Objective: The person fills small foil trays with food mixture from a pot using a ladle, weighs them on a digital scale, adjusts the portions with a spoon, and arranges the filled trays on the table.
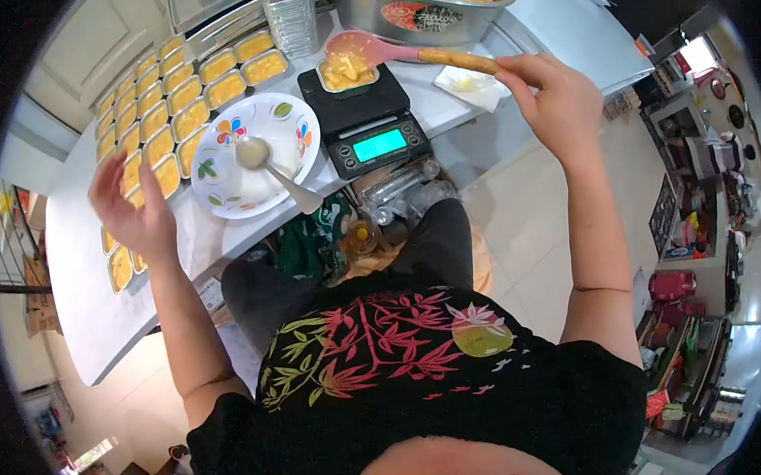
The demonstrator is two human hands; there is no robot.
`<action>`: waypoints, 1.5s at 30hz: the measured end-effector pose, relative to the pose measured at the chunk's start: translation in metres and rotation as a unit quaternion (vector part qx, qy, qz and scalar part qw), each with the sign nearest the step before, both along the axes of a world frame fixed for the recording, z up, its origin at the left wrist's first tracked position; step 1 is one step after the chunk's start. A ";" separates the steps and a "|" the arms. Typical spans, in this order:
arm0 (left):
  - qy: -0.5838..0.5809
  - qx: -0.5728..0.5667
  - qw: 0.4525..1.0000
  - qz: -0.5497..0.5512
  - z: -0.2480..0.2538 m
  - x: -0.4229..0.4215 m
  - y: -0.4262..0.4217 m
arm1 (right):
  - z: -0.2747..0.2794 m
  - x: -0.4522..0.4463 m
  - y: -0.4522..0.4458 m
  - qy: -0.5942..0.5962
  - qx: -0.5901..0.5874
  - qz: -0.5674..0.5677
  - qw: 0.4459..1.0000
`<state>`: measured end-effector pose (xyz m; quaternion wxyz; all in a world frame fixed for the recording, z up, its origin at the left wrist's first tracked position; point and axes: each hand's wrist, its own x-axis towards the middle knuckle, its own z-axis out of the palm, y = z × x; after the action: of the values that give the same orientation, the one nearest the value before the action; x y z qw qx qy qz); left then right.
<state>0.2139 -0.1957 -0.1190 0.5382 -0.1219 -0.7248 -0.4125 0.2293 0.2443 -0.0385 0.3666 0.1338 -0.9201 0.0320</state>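
My right hand (548,98) grips the wooden handle of a pink ladle (359,47). The ladle's bowl, with yellow chunky food in it, is over a small foil tray (348,79) of the same food. That tray sits on a black kitchen scale (319,104) with a lit display. My left hand (133,202) is raised over filled foil trays (190,116) at the left, fingers apart and holding nothing. Between my hands, a white patterned bowl (217,189) holds a metal spoon (263,162).
A large metal pot (430,21) of yellow food stands at the back. Stacked unfilled foil trays (291,21) are left of it. A white napkin (472,87) lies right of the scale. Bags and bottles are below the table edge.
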 end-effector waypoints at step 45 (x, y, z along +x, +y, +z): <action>-0.023 -0.065 0.989 0.131 -0.091 0.066 -0.024 | -0.009 -0.008 0.025 -0.225 -0.132 -0.069 0.963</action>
<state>0.2797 -0.2192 -0.2099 0.5619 -0.0507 -0.7718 -0.2933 0.2209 0.2693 -0.0474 0.1659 0.0095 -0.9736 0.1565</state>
